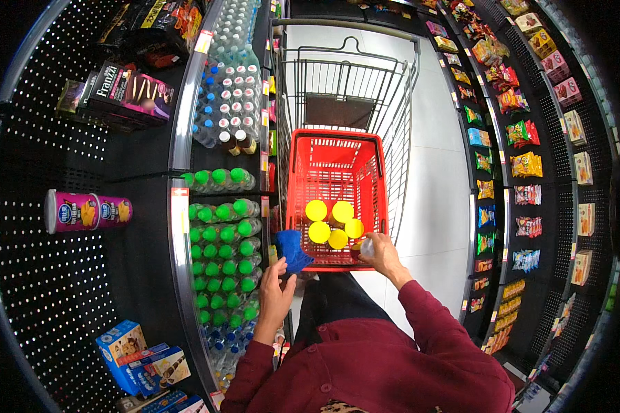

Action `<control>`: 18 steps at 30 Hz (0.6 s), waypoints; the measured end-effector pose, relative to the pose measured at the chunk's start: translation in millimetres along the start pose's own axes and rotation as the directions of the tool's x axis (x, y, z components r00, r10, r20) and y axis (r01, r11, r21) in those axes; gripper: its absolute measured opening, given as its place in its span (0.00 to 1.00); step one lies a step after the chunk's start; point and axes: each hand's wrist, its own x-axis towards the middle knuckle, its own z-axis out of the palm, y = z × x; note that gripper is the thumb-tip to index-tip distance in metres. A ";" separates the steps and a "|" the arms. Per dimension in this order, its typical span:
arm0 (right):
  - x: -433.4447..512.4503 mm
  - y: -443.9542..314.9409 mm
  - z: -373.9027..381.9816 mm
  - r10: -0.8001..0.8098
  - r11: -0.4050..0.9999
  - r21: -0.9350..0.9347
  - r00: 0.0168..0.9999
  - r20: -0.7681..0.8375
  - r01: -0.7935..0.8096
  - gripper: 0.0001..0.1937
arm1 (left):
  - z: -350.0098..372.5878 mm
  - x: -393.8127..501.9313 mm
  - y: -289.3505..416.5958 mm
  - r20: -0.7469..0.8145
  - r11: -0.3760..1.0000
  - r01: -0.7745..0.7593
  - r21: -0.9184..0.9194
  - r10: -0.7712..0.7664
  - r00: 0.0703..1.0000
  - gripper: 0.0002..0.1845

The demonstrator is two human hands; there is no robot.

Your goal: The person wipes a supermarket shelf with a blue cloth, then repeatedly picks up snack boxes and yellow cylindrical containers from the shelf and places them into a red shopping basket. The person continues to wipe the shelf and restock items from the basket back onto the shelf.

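My right hand grips a container with a whitish lid and a dark red side, at the near right corner of a red plastic shopping basket. Several containers with round yellow lids stand inside the basket, grouped toward its near end. A blue cloth drapes over the near left corner of the rim. Beside it my left hand is held with fingers apart, nothing in its grasp. Whether its fingertips touch the cloth, I cannot tell.
A wire shopping cart holds the basket. Close on the left, shelves carry green-capped bottles, white-capped bottles and stacked purple snack canisters. Bagged snacks line the right-hand shelves, across a pale tiled floor.
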 end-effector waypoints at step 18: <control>49.4 71.0 114.3 -0.016 0.922 -0.378 0.985 0.174 0.082 0.22 | -150.0 25.5 54.9 -0.761 0.972 -0.235 -0.032 0.129 0.636 0.19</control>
